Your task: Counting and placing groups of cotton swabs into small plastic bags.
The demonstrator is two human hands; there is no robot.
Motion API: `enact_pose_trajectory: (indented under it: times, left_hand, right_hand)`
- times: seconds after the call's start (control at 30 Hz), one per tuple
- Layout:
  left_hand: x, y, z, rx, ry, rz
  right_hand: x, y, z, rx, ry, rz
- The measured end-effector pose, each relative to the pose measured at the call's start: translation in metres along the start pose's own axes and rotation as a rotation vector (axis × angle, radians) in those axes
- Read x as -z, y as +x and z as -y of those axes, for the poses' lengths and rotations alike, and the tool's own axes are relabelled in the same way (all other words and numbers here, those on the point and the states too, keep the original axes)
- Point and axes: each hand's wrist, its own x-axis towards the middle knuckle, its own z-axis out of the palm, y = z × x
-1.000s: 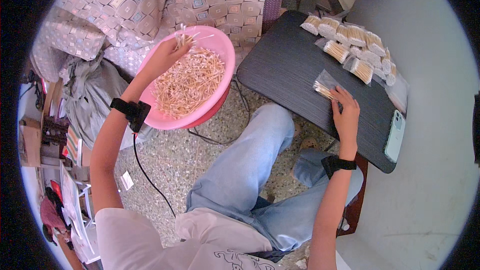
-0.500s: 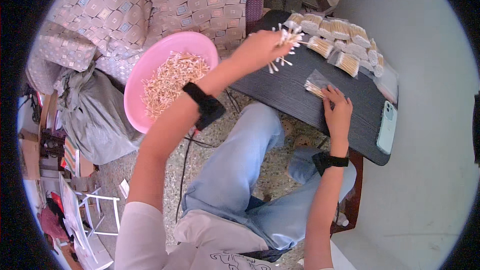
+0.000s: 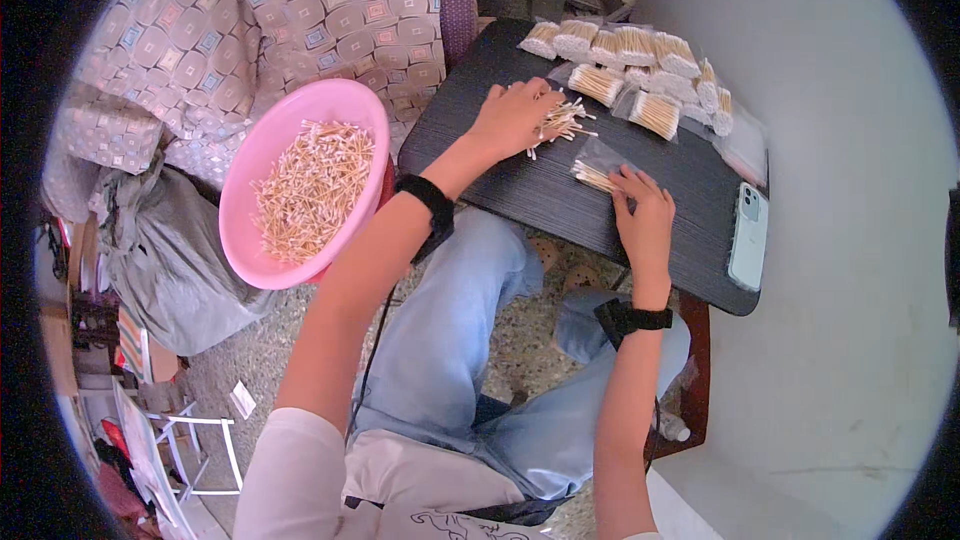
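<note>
A black counter (image 3: 700, 225) is standing with a pink basin (image 3: 240, 202) to its left, and near the counter's front edge the right hand (image 3: 645, 220) is touching a small clear bag (image 3: 600, 156), the left hand (image 3: 515, 118) resting over loose cotton swabs (image 3: 567, 121) on the counter's left half — whether either is gripping, I cannot tell.

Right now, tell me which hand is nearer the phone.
Right: the right hand touches a small clear bag, left of the phone; the left hand is farther left, at loose swabs.
</note>
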Motion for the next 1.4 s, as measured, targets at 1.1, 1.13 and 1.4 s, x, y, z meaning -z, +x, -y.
enact_pose_trajectory:
  times: [1.1, 1.13, 1.4]
  left_hand:
    - [0.017, 0.015, -0.002, 0.003, 0.269, -0.209]
    - [0.018, 0.014, 0.000, 0.035, 0.203, -0.215]
    - [0.031, 0.013, -0.014, 0.112, -0.196, -0.429]
  right_hand:
    - [-0.007, 0.005, 0.007, 0.040, -0.054, -0.086]
    - [-0.008, 0.005, 0.008, 0.041, -0.053, -0.086]
    - [-0.004, 0.009, 0.015, 0.088, -0.090, -0.201]
